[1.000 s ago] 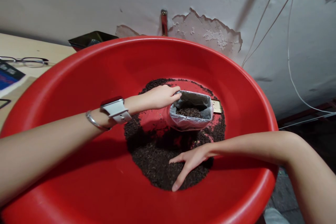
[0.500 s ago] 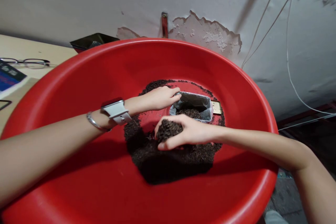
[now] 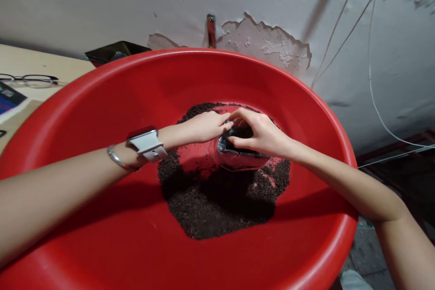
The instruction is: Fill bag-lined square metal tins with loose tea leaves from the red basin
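Ok, status: red basin (image 3: 102,217) fills most of the view. Dark loose granules (image 3: 217,210) are heaped on its floor, with the bulk spread from centre toward 6 o'clock.

- Pouch (image 3: 234,159): red outside, foil-lined, standing upright in the heap at the heap's 12 o'clock end, mouth up.
- Left hand (image 3: 204,126): comes in from 9 o'clock, fingertips pinching the pouch rim on its 9 o'clock side.
- Right hand (image 3: 263,136): comes in from 4 o'clock, palm down and right over the pouch mouth. Fingers are curled and touching the rim, covering most of the opening. Can't tell if it has granules inside or is empty.
- Left wrist carries a white watch (image 3: 147,142), with a thin metal bangle (image 3: 117,159) just behind it.

Outside the basin:
- 10 o'clock: glasses (image 3: 29,79) on a pale tabletop (image 3: 61,65).
- 11 o'clock: dark tray (image 3: 115,50) just behind the rim.
- 12 o'clock: metal bracket (image 3: 211,29) on a wall with peeling paint (image 3: 268,45).
- 2 o'clock: thin cables (image 3: 371,86) run down the wall.
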Demonstrator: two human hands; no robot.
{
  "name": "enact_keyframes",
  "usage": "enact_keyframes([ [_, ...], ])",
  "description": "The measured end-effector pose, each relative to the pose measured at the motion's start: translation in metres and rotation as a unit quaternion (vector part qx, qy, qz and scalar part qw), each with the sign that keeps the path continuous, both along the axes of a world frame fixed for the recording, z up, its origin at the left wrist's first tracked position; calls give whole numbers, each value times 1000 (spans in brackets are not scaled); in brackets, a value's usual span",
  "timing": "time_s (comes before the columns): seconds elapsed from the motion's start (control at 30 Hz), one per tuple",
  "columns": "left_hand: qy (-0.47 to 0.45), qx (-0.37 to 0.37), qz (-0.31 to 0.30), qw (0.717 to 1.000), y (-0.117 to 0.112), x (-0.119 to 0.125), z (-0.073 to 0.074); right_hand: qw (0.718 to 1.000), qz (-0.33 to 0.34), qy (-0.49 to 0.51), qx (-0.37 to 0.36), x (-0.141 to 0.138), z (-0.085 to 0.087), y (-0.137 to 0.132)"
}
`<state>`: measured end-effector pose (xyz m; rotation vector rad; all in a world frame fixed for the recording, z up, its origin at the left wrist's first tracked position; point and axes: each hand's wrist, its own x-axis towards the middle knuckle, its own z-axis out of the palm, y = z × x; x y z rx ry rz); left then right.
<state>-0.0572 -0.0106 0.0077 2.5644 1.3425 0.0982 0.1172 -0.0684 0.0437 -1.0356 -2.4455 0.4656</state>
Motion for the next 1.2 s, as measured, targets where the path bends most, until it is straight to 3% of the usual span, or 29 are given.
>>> enact_keyframes([
  [0.17,13,23,-10,1000,3,-1,-6,996,-7,-40,84,-4,-5,-6],
  [0.27,15,37,-17,999,6,-2,-9,996,27,-5,85,-9,-7,-14],
  [0.4,1,28,-18,999,4,-2,-6,989,145,-31,-25,-16,-11,-30],
  [0.53,-9,22,-22,999,-1,-1,-1,936,264,-195,-129,-21,-35,-42],
  [0.6,-6,22,-21,1000,-1,-1,0,910,247,-308,-129,-21,-55,-46],
  [0.67,-4,22,-20,1000,-2,-1,1,888,187,-405,-112,-20,-76,-50],
  [0.8,1,16,-14,1000,-2,-1,1,860,100,-489,-105,-13,-107,-55],
  [0.93,1,13,-12,1000,-2,-1,1,859,69,-461,-212,-11,-113,-59],
  [1.03,-2,15,-12,1000,-1,0,0,829,86,-438,-336,-13,-111,-59],
  [1.2,-6,19,-15,1000,0,0,-1,811,111,-414,-399,-15,-111,-62],
])
